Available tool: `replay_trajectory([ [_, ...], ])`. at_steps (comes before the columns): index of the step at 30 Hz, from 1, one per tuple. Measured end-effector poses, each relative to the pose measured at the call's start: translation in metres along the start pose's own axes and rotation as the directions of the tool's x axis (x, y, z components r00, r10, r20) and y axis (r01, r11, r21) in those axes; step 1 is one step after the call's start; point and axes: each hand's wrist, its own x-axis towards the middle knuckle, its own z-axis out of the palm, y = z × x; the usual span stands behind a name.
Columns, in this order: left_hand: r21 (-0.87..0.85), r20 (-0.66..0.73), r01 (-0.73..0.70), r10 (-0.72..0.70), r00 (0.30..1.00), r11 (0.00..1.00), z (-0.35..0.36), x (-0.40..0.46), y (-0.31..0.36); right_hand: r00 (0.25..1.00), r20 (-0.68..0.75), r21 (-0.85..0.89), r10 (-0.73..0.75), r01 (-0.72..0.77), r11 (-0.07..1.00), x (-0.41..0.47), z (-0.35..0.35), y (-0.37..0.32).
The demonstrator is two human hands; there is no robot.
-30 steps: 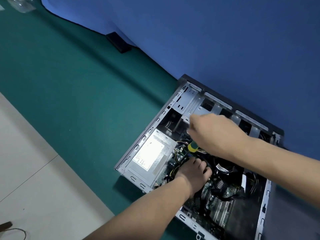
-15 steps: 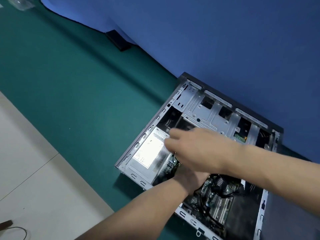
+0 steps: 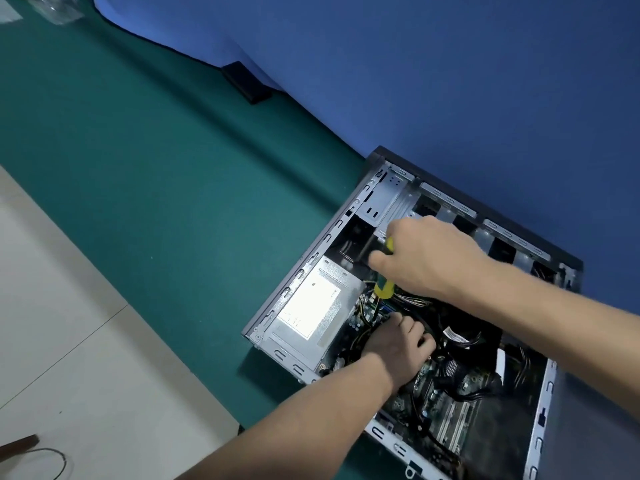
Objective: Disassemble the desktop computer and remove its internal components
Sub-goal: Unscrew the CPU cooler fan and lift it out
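Over the open case (image 3: 540, 407) on the green floor, the right hand (image 3: 429, 258) has swung back, gripping a screwdriver (image 3: 383, 287) upright; left hand (image 3: 398, 344) grips cables beside the power supply (image 3: 311, 310), so unscrewing looks next.

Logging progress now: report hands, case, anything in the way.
Right hand grips yellow-green screwdriver over open computer case. Left hand down among cables by power supply, grip unclear. Cable tangle covers motherboard.
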Motion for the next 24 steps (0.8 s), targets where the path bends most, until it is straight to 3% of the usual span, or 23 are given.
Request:
replay_trajectory([
  [3,0.05,0.019,-0.037,0.036,0.999,0.998,0.004,0.0,0.002,0.982,0.182,0.034,-0.059,0.054,0.998,-0.003,-0.01,0.002],
  [7,-0.011,-0.064,-0.002,0.001,0.998,1.0,0.012,0.001,0.003,0.991,0.13,-0.206,0.01,0.017,0.978,-0.007,-0.013,-0.003],
  [12,0.05,0.008,-0.029,0.029,1.0,0.998,0.015,0.003,0.006,0.982,0.181,0.045,-0.048,0.04,0.998,-0.011,-0.012,0.005],
  [17,0.061,0.029,-0.046,0.044,0.999,0.997,0.02,0.007,0.005,0.987,0.098,-0.232,0.128,-0.102,0.967,-0.016,-0.014,0.01],
  [21,-0.023,0.019,-0.011,0.011,1.0,1.0,0.02,0.006,0.004,0.99,0.14,0.089,-0.02,0.008,0.996,-0.026,-0.005,0.006],
  [23,-0.021,0.037,-0.014,0.015,0.999,1.0,0.017,0.006,0.003,0.989,0.14,0.098,0.042,-0.056,0.994,-0.03,-0.003,0.004],
  [24,0.009,0.049,-0.033,0.032,0.998,0.999,0.016,0.007,0.003,0.986,0.118,0.024,0.12,-0.123,0.992,-0.03,-0.004,0.006],
])
